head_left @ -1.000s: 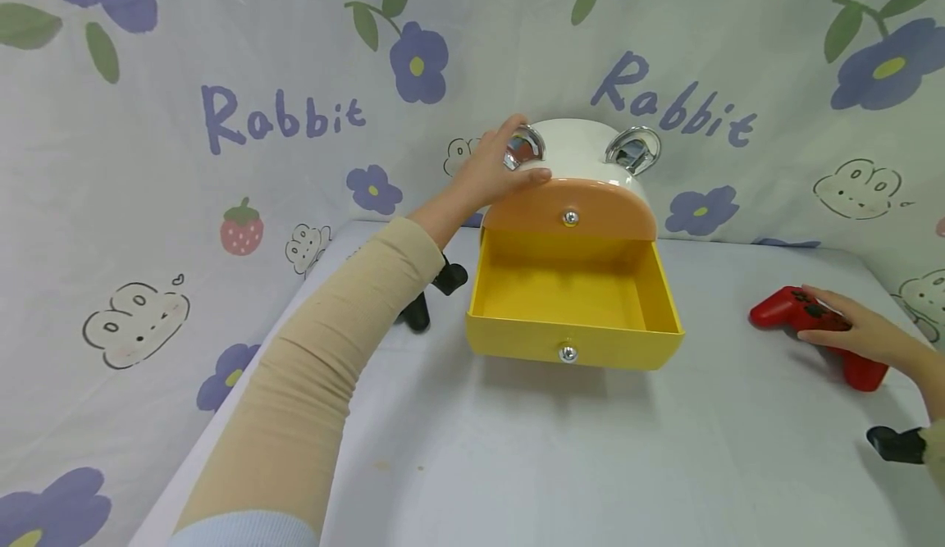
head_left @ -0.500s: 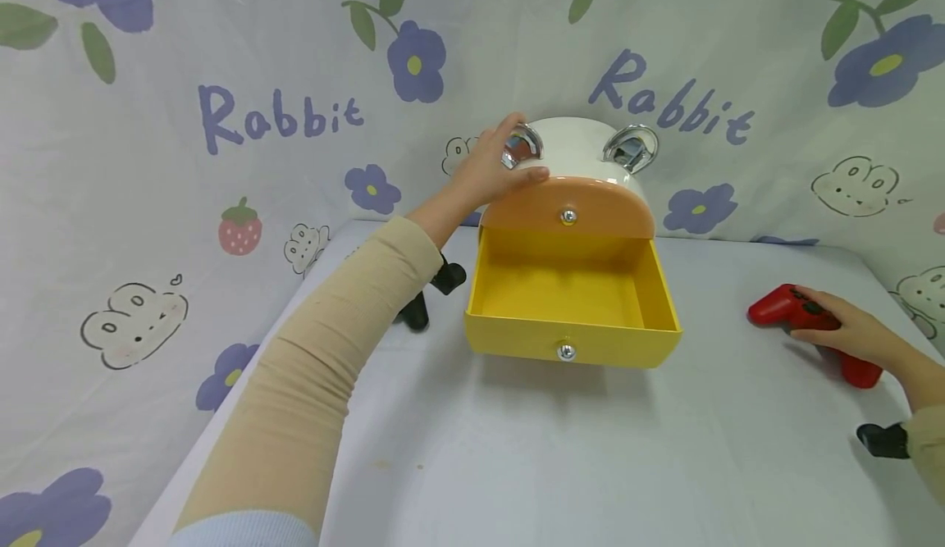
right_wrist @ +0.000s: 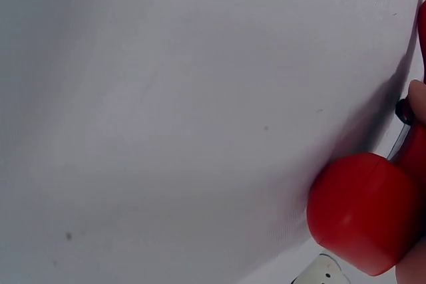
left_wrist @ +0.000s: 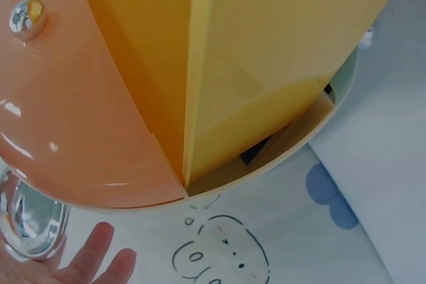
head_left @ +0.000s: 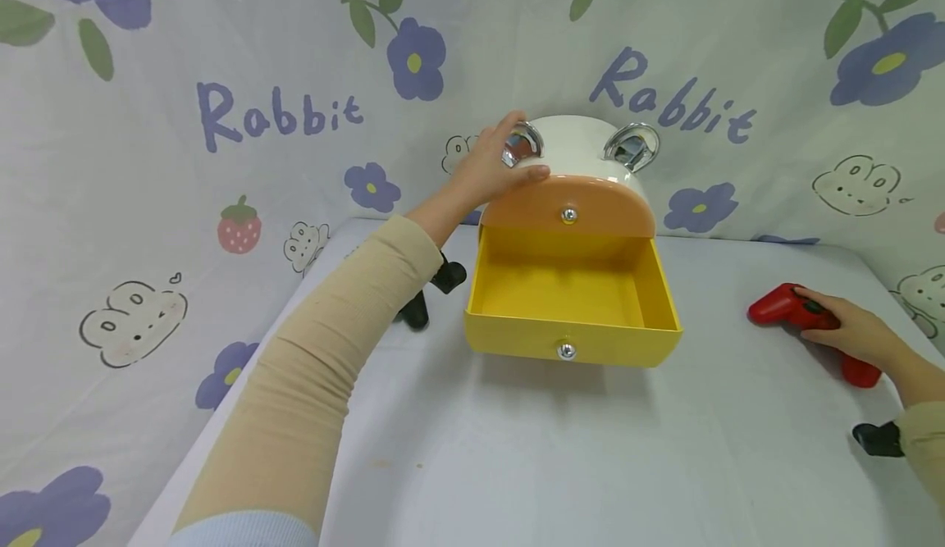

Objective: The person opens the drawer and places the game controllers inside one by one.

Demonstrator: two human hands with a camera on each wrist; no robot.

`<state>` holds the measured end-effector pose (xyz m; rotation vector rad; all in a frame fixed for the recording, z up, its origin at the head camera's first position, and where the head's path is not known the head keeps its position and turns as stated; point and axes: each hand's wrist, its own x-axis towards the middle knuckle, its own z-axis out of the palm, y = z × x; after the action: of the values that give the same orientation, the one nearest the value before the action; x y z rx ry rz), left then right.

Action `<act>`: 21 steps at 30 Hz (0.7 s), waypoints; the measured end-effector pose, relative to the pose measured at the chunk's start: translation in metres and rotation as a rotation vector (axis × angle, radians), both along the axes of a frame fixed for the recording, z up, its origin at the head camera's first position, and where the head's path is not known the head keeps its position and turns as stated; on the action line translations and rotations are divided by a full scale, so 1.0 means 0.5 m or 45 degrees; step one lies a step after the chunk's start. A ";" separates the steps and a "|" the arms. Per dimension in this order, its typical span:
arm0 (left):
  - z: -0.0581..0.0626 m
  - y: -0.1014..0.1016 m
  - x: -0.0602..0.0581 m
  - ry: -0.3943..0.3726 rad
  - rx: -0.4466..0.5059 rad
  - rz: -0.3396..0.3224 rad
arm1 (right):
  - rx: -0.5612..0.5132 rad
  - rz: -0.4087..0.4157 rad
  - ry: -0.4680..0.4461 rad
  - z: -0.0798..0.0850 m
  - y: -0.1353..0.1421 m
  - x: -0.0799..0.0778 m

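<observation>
A rounded white cabinet (head_left: 576, 139) with chrome ears stands at the back of the table. Its orange upper drawer (head_left: 598, 202) is closed, and the yellow lower drawer (head_left: 517, 338) is pulled out with nothing inside. My left hand (head_left: 490, 166) rests on the cabinet's upper left around one chrome ear (head_left: 522, 145), thumb along the top edge. In the left wrist view, its fingers (left_wrist: 93, 251) stretch out beside the ear. At the right, my right hand (head_left: 856, 332) holds a red game controller (head_left: 775, 305) from above, thumb on the near side. One rounded controller grip fills the right wrist view's lower right.
A black object (head_left: 415, 313) lies left of the cabinet, partly hidden by my left arm. Black wrist gear (head_left: 878, 440) shows at my right sleeve. A patterned cloth (head_left: 295, 38) hangs behind the white table (head_left: 554, 457).
My right hand and wrist have shifted slightly left on the controller, which hardly moves. The left hand, cabinet and pulled-out drawer stay put. The head view drifts slightly.
</observation>
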<state>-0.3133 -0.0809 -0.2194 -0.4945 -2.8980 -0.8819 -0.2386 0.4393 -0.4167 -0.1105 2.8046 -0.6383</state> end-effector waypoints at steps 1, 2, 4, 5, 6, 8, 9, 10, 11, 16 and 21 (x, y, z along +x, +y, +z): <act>0.000 0.000 0.000 0.002 0.000 0.000 | 0.008 -0.005 0.005 -0.001 0.000 -0.001; 0.000 0.000 0.000 0.001 -0.001 0.000 | 0.011 -0.008 0.010 -0.002 0.001 -0.002; 0.001 0.001 0.000 -0.004 -0.002 0.002 | 0.013 -0.016 0.019 -0.004 0.001 -0.003; 0.001 0.001 0.000 -0.005 -0.002 0.001 | 0.013 -0.018 0.023 -0.005 0.001 -0.003; 0.001 0.001 0.000 -0.006 -0.002 0.001 | 0.012 -0.019 0.027 -0.005 0.001 -0.003; 0.002 0.001 0.000 -0.008 -0.003 0.000 | 0.010 -0.017 0.037 -0.006 0.001 -0.004; 0.003 0.001 -0.001 -0.006 -0.004 -0.001 | 0.013 -0.018 0.043 -0.006 0.000 -0.005; 0.003 0.001 -0.001 -0.005 -0.005 -0.002 | 0.018 -0.015 0.052 -0.007 0.000 -0.005; 0.004 0.002 -0.001 -0.004 -0.006 -0.003 | 0.022 -0.010 0.065 -0.007 0.000 -0.005; 0.004 0.001 -0.002 0.000 0.002 -0.007 | 0.052 0.019 0.136 -0.009 -0.002 -0.005; 0.002 0.000 -0.002 0.004 0.013 -0.021 | 0.093 0.023 0.167 -0.012 -0.004 -0.002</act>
<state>-0.3141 -0.0810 -0.2187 -0.5191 -2.8891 -0.8963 -0.2395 0.4372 -0.4226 -0.1698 2.9451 -0.5426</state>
